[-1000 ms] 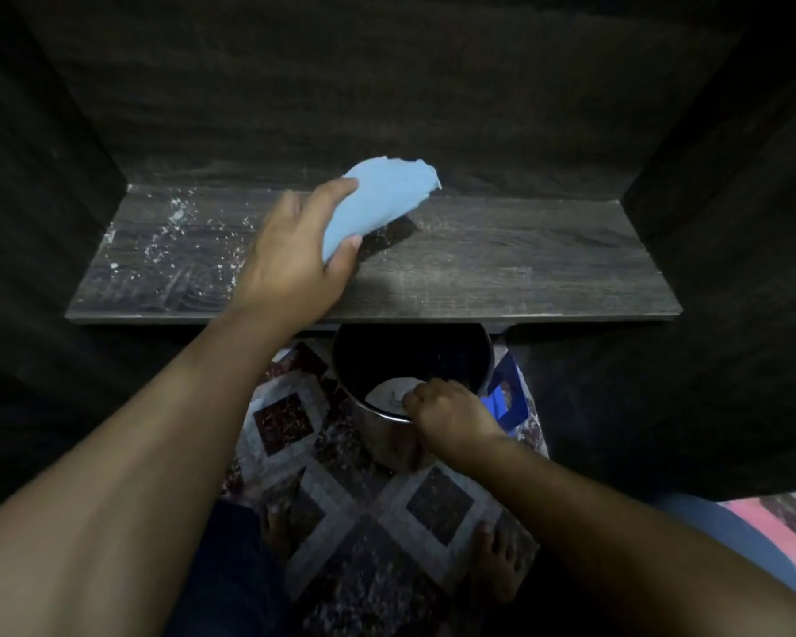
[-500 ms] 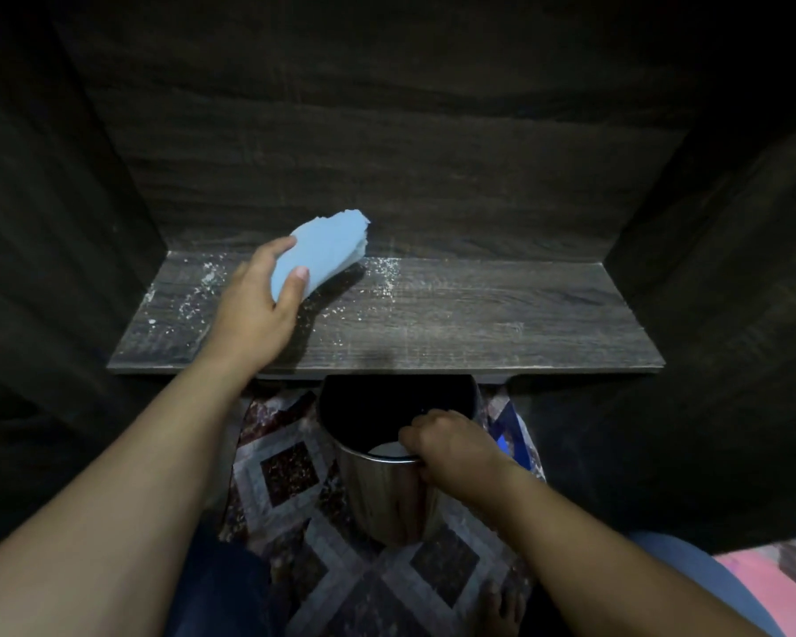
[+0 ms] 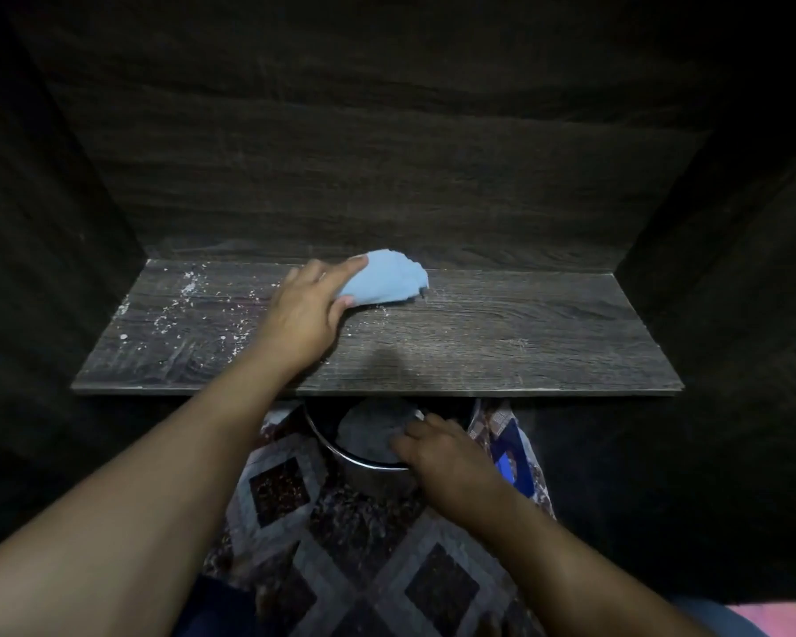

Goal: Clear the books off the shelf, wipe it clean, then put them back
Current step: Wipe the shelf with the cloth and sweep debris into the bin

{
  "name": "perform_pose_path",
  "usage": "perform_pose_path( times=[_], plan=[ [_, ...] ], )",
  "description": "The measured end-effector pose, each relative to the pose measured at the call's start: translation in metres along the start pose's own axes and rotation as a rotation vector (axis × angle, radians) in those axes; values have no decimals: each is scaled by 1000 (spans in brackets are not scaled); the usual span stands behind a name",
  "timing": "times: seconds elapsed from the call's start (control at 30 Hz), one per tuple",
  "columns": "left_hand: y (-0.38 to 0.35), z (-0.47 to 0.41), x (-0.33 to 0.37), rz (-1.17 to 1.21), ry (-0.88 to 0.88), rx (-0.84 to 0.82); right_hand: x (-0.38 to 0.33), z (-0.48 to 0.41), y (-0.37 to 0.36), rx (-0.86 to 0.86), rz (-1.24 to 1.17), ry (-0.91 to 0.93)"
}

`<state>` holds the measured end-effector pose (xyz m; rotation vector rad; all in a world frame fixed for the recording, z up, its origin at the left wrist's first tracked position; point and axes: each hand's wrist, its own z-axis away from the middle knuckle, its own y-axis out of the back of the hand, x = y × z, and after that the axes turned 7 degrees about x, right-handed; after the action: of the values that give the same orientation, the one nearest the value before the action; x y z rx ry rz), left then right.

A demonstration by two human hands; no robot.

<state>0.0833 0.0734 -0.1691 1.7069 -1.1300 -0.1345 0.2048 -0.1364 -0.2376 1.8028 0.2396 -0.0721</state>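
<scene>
A dark wooden shelf board (image 3: 502,342) lies in front of me with no books on it. White crumbs and dust (image 3: 189,291) are scattered over its left half. My left hand (image 3: 304,314) grips a light blue cloth (image 3: 384,282) and holds it down on the board near the back, left of centre. My right hand (image 3: 442,452) holds the rim of a shiny metal pot (image 3: 364,462) just under the shelf's front edge. No books are in view.
Dark wood panels close the shelf in at the back (image 3: 387,154) and on both sides. Below lies a patterned rug (image 3: 364,544) with diamond shapes. A blue-and-white packet (image 3: 511,462) sits right of the pot.
My left hand has swept the cloth first left, then back right toward the shelf's middle. My view has shifted, so the shelf looks lower and larger. My right hand stays on the pot's rim.
</scene>
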Motion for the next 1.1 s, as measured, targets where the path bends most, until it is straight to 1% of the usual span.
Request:
perform_pose_path(
  times=[0.1, 0.23, 0.37, 0.5, 0.6, 0.8, 0.97, 1.1],
  plan=[
    [-6, 2, 0, -26, -21, 31, 3, 3, -3, 35, 26, 0],
    [-12, -1, 3, -52, 31, 71, 6, 9, -4, 23, 27, -24],
    [-20, -3, 2, -151, 38, -33, 9, 15, -3, 53, 28, -10],
    [-19, -10, 2, -245, 138, -116, 10, 17, -2, 50, 19, -5],
    [-19, -9, 7, -291, 129, -175, 12, 18, -5, 46, 10, -6],
    [-13, -9, 9, -206, 97, -225, 14, 16, -10, 46, -6, -18],
    [-3, 0, 15, -117, -13, -243, 11, 10, -9, 78, 9, 16],
    [3, 10, 14, -65, -56, -259, 7, 6, -9, 65, 36, 17]
  ],
)
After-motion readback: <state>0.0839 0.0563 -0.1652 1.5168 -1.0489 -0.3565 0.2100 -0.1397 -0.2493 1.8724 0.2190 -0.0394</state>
